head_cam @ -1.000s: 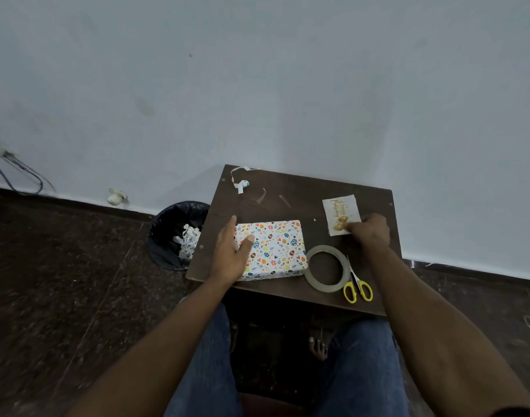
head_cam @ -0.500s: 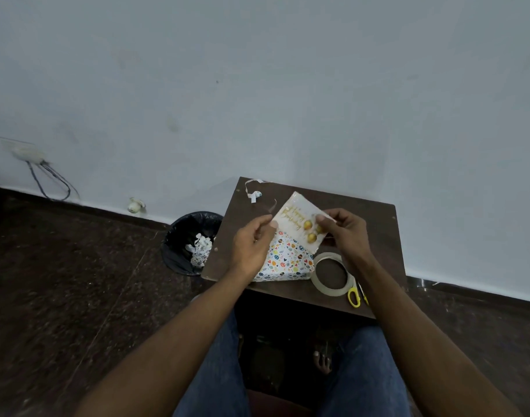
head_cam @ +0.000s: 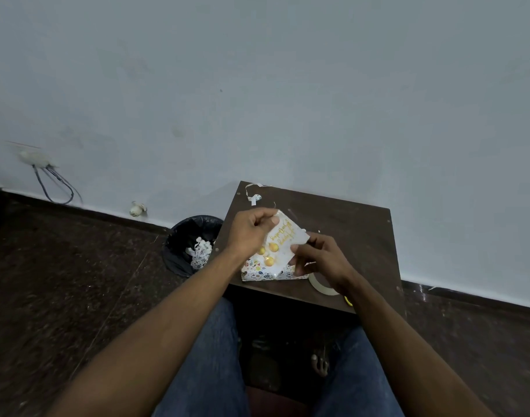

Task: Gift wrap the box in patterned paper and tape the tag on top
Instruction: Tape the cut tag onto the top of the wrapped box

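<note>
Now lifted off the table (head_cam: 348,224) and turned about since a second ago, tag (head_cam: 283,242) pinched at opposite edges by left hand (head_cam: 248,233) and right hand (head_cam: 321,257) above wrapped box (head_cam: 257,273); taping not yet begun, tape roll (head_cam: 319,285) untouched.

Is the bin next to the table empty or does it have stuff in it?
It has stuff in it. The black bin on the floor left of the table holds crumpled white patterned paper scraps. It looks only partly filled.
</note>
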Available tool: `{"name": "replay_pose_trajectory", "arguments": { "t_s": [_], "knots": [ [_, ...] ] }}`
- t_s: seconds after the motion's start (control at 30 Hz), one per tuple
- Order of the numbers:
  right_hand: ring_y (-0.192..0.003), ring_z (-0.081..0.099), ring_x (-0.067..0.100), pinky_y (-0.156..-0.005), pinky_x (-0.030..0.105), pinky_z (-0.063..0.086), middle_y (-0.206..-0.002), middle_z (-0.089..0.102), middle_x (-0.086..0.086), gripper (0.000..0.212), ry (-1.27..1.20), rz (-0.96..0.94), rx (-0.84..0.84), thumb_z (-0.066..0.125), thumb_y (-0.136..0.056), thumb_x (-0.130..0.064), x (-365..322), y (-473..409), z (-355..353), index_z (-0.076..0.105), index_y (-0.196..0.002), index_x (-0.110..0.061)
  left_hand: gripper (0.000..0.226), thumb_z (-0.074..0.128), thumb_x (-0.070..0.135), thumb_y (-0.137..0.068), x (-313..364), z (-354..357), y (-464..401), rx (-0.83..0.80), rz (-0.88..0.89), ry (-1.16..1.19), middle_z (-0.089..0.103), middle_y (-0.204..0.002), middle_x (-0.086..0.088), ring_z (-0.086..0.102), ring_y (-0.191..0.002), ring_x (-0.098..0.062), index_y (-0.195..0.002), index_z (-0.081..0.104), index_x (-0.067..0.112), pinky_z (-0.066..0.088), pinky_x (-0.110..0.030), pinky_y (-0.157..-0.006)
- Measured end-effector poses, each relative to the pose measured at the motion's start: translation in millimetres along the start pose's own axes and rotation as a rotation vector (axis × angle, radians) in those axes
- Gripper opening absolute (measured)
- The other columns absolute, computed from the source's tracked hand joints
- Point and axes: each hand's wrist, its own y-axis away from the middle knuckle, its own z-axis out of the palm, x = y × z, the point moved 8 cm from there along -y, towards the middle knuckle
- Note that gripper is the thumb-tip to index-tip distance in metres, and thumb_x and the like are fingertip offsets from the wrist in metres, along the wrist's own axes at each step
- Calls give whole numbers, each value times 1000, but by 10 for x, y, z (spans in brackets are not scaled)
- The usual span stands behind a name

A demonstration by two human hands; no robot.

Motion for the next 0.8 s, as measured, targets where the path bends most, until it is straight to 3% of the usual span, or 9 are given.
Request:
{"name": "replay_pose_trajectory", "arguments": {
  "t_s": [0.23,0.4,0.47,0.53,0.67,0.8],
  "knots": [
    [-44,55,20,-55,34,57,-63,64,17,18,-57,-62,84,59,-93,3,-71,19,-113,60,-74,0,23,71,10,-88,74,88,-35,-147,31,-80,73,-94,4,69,-88,-9,-111,73,10,56,-29,-84],
    [-45,57,21,-57,36,57,-65,67,17,18,-93,-55,75,59,-92,4,0,14,-109,60,-74,1,15,74,14,-86,94,89,-10,-107,29,-66,75,-91,-7,72,-87,-24,-100,76,11,59,-35,-78],
    [-45,57,21,-56,34,56,-65,66,17,16,-111,-68,97,59,-91,4,12,24,-132,60,-76,3,10,75,15,-85,77,79,-13,-91,13,-37,75,-90,-10,71,-84,-28,-95,76,13,60,-36,-72],
    [-46,57,20,-56,34,55,-64,65,16,15,-136,-83,153,60,-92,2,11,40,-160,61,-77,3,7,75,14,-85,56,64,17,-59,-9,6,73,-86,-8,68,-76,-21,-91,76,11,57,-24,-58],
    [-54,60,17,-53,30,53,-67,65,11,16,-277,-123,348,64,-92,-4,-1,36,-275,63,-76,-1,6,74,7,-85,-111,59,139,-23,-123,155,69,-75,-5,62,-65,-12,-82,72,12,54,-23,-61],
    [-64,67,18,-54,27,56,-80,70,15,9,-249,-120,391,69,-89,-7,-56,1,-331,68,-82,0,13,73,3,-84,-388,186,356,-125,-369,260,66,-67,-6,63,-51,-13,-80,63,10,56,-25,-53]
  ]
}}
